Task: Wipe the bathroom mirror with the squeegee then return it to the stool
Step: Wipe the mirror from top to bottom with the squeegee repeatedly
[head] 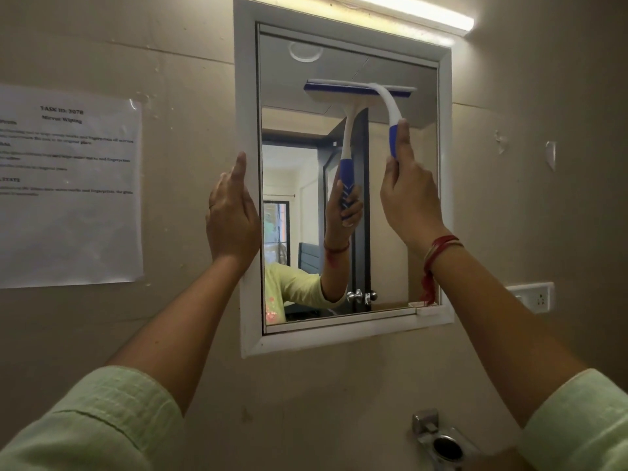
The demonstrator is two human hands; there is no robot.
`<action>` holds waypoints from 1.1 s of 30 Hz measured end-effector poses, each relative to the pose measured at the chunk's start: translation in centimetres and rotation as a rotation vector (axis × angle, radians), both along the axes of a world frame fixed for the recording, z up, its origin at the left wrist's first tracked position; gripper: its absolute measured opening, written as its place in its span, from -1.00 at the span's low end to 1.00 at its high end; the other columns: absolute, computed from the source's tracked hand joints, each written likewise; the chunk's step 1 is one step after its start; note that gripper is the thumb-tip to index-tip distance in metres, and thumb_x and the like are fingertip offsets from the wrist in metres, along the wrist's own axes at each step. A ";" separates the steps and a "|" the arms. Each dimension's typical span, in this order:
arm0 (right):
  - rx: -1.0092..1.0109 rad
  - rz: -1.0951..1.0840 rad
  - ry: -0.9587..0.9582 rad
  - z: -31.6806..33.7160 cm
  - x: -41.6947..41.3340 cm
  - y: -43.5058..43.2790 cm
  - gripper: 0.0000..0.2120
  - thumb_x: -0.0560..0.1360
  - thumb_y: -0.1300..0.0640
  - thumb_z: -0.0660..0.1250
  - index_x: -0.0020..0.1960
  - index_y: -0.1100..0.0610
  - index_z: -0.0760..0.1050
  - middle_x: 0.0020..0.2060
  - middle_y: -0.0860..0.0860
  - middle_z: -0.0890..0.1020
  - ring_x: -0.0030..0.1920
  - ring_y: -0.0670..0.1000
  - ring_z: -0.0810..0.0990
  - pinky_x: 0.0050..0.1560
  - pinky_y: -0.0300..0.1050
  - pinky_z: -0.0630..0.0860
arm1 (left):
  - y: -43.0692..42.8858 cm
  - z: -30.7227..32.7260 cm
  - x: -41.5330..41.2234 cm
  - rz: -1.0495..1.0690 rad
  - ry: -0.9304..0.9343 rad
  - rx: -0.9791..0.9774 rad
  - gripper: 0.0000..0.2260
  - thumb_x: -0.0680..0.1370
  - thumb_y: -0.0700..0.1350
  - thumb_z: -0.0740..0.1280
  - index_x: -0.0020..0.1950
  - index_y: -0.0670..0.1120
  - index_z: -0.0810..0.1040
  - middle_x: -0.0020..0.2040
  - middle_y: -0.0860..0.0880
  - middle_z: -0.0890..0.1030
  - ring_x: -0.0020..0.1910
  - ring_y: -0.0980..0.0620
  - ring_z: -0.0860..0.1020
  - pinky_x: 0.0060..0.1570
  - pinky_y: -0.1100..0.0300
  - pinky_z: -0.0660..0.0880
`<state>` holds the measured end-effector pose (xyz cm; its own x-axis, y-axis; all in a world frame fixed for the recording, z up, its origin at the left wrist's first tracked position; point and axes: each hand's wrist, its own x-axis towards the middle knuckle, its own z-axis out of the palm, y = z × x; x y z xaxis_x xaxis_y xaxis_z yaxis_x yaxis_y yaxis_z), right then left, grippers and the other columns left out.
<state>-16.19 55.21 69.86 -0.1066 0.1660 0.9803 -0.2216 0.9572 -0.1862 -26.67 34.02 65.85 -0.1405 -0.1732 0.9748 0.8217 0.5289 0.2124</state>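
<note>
A white-framed mirror [249, 96] hangs on the beige wall in front of me. My right hand [409, 195] is shut on the blue grip of a white and blue squeegee [384, 100]. Its blade lies flat and level against the upper part of the glass, and the handle curves down to my hand. My left hand [232, 215] rests flat, fingers together, against the left side of the frame and holds nothing. The glass reflects the squeegee, my arm and a doorway. The stool is not in view.
A printed task sheet [68, 185] is taped to the wall at the left. A tube light [407, 11] runs above the mirror. A switch and socket plate [533, 295] is at the right. A metal holder [441, 443] juts out at the bottom right.
</note>
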 end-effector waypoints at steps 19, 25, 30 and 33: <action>-0.043 0.072 -0.099 -13.4 1.3 0.1 -0.46 0.58 -0.02 -0.05 0.40 -0.20 -0.32 -0.29 0.12 0.44 -0.40 0.02 0.44 -0.39 -0.11 0.49 | 0.0 0.0 0.1 0.012 0.013 -0.005 -0.59 0.62 -0.19 0.01 0.48 -0.05 0.16 0.33 -0.14 0.45 0.32 -0.19 0.36 0.25 -0.03 0.34; -0.057 0.089 -0.142 -18.2 1.7 -0.3 -0.45 0.56 -0.02 -0.06 0.43 -0.19 -0.29 -0.24 0.10 0.47 -0.40 -0.03 0.43 -0.38 -0.13 0.52 | 0.0 0.0 0.0 0.006 0.020 -0.001 -0.59 0.61 -0.19 0.01 0.48 -0.05 0.17 0.33 -0.12 0.46 0.32 -0.18 0.37 0.24 -0.03 0.36; -0.099 0.100 -0.202 -22.2 2.4 -0.6 -0.42 0.56 0.07 0.05 0.46 -0.11 -0.20 -0.27 0.12 0.49 -0.43 -0.03 0.44 -0.43 -0.12 0.53 | 0.1 -0.1 -0.1 -0.006 0.041 0.015 -0.59 0.61 -0.18 0.01 0.47 -0.06 0.19 0.30 -0.12 0.48 0.29 -0.16 0.40 0.23 -0.01 0.37; -0.127 0.094 -0.235 -24.3 2.8 -0.9 -0.38 0.55 0.17 0.14 0.46 -0.05 -0.14 -0.30 0.10 0.47 -0.46 -0.07 0.41 -0.47 -0.24 0.46 | 0.1 -0.1 -0.2 -0.001 0.053 0.020 -0.59 0.61 -0.17 0.01 0.47 -0.06 0.19 0.28 -0.12 0.49 0.27 -0.14 0.41 0.22 0.03 0.37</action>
